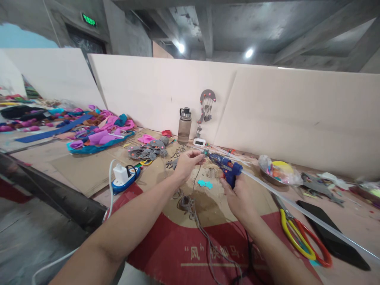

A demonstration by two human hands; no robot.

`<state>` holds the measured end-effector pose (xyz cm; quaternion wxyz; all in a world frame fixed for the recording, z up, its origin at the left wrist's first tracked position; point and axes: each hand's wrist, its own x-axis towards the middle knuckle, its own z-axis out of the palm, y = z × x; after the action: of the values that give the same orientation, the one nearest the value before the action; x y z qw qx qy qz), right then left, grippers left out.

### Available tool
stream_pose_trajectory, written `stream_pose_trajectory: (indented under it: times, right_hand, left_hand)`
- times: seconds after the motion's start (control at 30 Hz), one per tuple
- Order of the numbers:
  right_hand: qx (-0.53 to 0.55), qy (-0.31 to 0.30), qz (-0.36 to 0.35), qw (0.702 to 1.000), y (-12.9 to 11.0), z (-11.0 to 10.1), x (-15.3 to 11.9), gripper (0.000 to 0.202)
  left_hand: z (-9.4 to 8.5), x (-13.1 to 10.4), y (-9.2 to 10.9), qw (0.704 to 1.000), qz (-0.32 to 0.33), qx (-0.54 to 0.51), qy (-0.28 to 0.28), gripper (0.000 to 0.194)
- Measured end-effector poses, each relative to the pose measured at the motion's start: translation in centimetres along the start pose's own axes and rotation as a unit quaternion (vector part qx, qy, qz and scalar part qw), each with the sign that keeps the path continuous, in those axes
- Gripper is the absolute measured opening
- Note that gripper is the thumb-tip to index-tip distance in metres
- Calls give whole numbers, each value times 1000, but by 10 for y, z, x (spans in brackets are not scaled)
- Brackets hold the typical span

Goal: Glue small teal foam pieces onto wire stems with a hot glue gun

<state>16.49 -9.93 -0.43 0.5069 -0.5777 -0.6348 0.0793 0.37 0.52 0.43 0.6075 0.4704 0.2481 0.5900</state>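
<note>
The blue glue gun (227, 166) is held by its handle in the right hand (239, 194) above the cardboard (178, 219) on the counter (359, 217), its nozzle directed at a small teal piece (205, 152) pinched between the thumb and fingers of the left hand (190, 163). The gun is judged light and rigid, best gripped by the handle; its tip, probably hot, should be avoided. The long clear glue stick (267, 185) behind it is likely somewhat flexible and awkward to swing. The teal piece seems thin and soft, best pinched at an edge clear of the nozzle. Grey cord (187, 202), limp and easily tangled, is hung from the left fingertips and heaped below, near a flat teal cutout (205, 184). Scissors (285, 229) and a phone (335, 247) are found to the right, where the trailing stick could be caught. A bottle (184, 130) and a timer (199, 142) are stood behind, and a power strip (126, 184) is seen at left.
</note>
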Motion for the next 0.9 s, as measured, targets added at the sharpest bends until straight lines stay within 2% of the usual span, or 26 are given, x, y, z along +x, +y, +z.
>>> stream_pose_trajectory:
  times: [0.13,0.23,0.4,0.5,0.6,0.67,0.73,0.83,0.9]
  right_hand:
    - [1,2,-2,1000,1,0,0,18]
    - [18,-4,3,1000,-1,-2,0,20]
    - [136,-4,95,986,-2,-8,3,24]
    - [182,11,151,972,11,-12,12,21]
    - [65,-13,184,981,35,-19,22,16]
    - [-27,-28,184,982,51,-26,26,15]
    - [-74,-32,178,981,62,-34,29,18]
    - [-115,-21,163,980,64,-40,30,27]
    - [-127,13,137,982,54,-35,30,24]
  left_hand:
    - [0,-1,-2,1000,-1,2,-16,33]
    - [-1,-1,-1,1000,-3,-2,-5,35]
    - [-4,1,2,1000,-15,-11,13,40]
    - [-7,3,0,1000,-26,12,2,39]
    - [-11,5,-4,998,-5,62,5,35]
    - [-12,7,-4,994,25,101,8,29]
    - [-11,6,-3,990,54,129,8,25]
    - [-7,2,3,985,83,154,3,21]
    - [-3,-2,8,980,98,175,0,17]
